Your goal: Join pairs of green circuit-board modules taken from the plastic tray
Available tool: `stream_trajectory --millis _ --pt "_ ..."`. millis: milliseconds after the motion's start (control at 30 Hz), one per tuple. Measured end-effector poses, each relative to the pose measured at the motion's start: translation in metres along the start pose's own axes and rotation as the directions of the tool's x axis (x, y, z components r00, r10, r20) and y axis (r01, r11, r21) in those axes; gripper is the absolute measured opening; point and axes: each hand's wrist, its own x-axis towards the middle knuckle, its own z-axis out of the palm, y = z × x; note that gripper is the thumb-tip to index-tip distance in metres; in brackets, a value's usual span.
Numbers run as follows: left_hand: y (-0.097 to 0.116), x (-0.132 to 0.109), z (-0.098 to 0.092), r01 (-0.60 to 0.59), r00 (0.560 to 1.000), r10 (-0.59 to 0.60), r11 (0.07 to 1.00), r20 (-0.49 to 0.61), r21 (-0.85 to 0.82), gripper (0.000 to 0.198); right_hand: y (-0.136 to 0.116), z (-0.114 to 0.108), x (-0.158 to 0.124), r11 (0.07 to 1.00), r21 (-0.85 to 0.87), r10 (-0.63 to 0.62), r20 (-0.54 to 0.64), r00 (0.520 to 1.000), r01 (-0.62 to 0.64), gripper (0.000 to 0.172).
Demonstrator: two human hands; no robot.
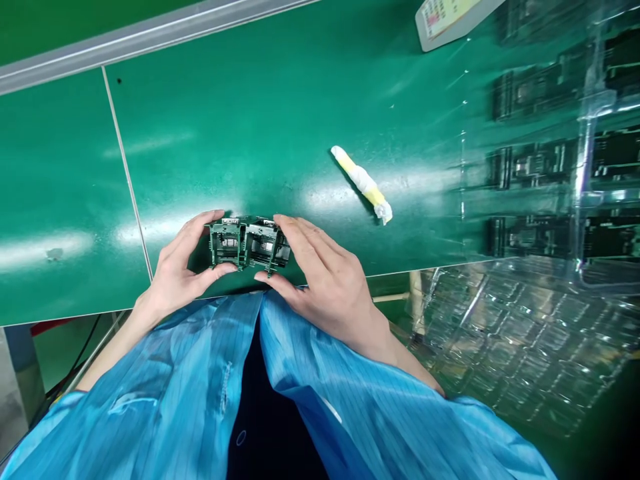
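Note:
Near the front edge of the green table, my left hand (183, 263) grips one circuit board assembly (227, 243), thumb below and fingers above. My right hand (325, 273) is closed in the same way on a second circuit board assembly (267, 244). Both are small blocks of green boards with metal parts between them. The two blocks stand side by side and appear to touch; whether they are joined I cannot tell. My fingers cover their outer sides.
A white and yellow wrapped stick (364, 181) lies on the green table (240, 133). Clear plastic trays (580, 193) with several board assemblies stand at the right. More clear trays (515, 333) sit lower, beside the table. A labelled light-coloured box (445, 23) is at the top.

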Motion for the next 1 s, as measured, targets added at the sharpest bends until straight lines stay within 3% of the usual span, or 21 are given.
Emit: stream_trajectory --millis 200,367,433,567,700,800,900,1000 --pt "-0.001 0.004 0.0 -0.023 1.0 0.023 0.991 0.001 0.129 0.069 0.017 0.005 0.0 0.976 0.152 0.142 0.108 0.984 -0.158 0.066" --pt "-0.001 0.0 -0.002 0.028 0.998 -0.02 0.989 -0.054 0.147 0.07 0.035 -0.003 -0.005 0.956 0.174 0.234 0.037 0.971 -0.237 0.07" --pt "-0.001 -0.004 -0.003 0.048 0.997 -0.039 0.99 -0.07 0.133 0.072 0.047 -0.012 -0.01 0.961 0.123 0.256 -0.044 0.966 -0.249 0.065" --pt "-0.006 -0.013 -0.003 0.023 0.995 -0.017 0.998 -0.1 0.058 0.081 0.08 -0.023 -0.02 0.916 -0.135 0.343 -0.23 0.911 -0.379 0.036" --pt "-0.008 -0.014 0.0 0.041 0.994 -0.038 0.999 -0.102 0.021 0.084 0.104 -0.023 -0.025 0.842 -0.281 0.393 -0.264 0.881 -0.46 0.025" --pt "-0.001 -0.012 -0.002 0.051 0.992 -0.048 0.998 -0.12 0.025 0.083 0.096 -0.025 -0.026 0.85 -0.217 0.421 -0.266 0.867 -0.479 0.022" --pt "0.011 -0.01 -0.007 0.039 0.993 -0.036 0.999 -0.111 0.018 0.08 0.068 -0.035 -0.029 0.866 0.012 0.486 -0.253 0.837 -0.499 0.018" --pt "0.024 -0.006 -0.011 0.035 0.996 -0.034 0.999 -0.084 0.011 0.075 0.037 -0.049 -0.034 0.881 0.237 0.455 -0.185 0.871 -0.41 0.013"
